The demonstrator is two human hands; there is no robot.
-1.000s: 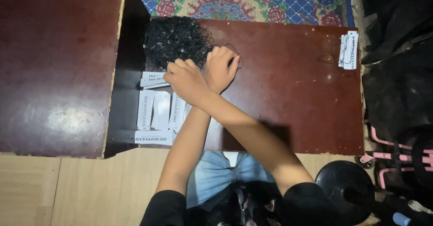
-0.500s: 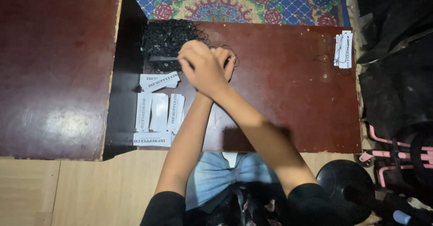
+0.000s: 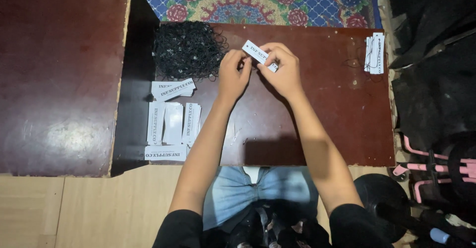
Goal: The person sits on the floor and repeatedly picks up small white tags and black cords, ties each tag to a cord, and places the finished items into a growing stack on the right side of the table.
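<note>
Both hands are up over the middle of the dark red board [image 3: 307, 129], and between them sits a white paper tag [image 3: 259, 55], tilted, its upper end pointing left. The right hand [image 3: 282, 69] pinches the tag's lower end between thumb and fingers; the left hand [image 3: 233, 74] is curled in close at the tag's other side, fingertips touching or just beside it — whether it grips the tag or a thin string there, I cannot tell.

Just left of the left hand lies a tangled heap of black strings [image 3: 188, 50], right at the board's far left corner. Below that heap, loose white tags [image 3: 171, 121] lie in a rough row with one across the top and one across the bottom. Well apart, near the far right edge, a small stack of finished tags [image 3: 375, 52] rests with black strings trailing. A patterned rug [image 3: 258, 0] shows beyond the board.
</note>
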